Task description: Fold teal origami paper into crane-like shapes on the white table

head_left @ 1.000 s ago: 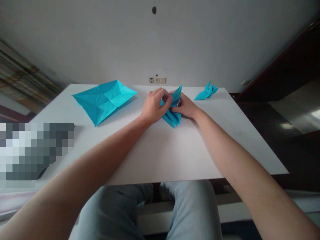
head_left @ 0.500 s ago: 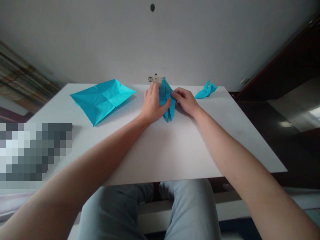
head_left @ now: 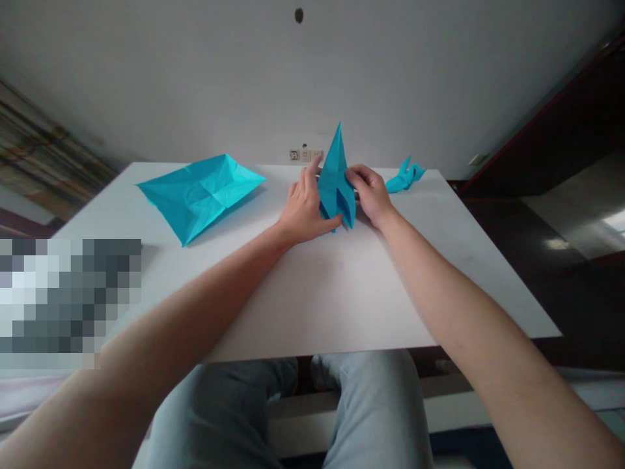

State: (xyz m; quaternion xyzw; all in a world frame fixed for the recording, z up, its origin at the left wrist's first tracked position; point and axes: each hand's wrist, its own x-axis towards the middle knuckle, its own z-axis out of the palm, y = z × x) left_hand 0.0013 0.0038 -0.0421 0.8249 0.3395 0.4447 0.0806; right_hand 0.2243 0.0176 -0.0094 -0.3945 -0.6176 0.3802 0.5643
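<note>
A folded piece of blue paper stands upright on the white table, its sharp tip pointing up and its lower points near the tabletop. My left hand holds its left side, thumb under the lower edge and fingers up against the paper. My right hand pinches its right side with curled fingers.
A large creased blue sheet lies partly unfolded at the back left of the table. A small folded blue paper figure rests at the back right. A wall socket sits behind the table. My knees show below the front edge.
The folded paper has been raised from lying low between my hands to standing upright with its tip pointing up. Both hands shifted slightly with it.
</note>
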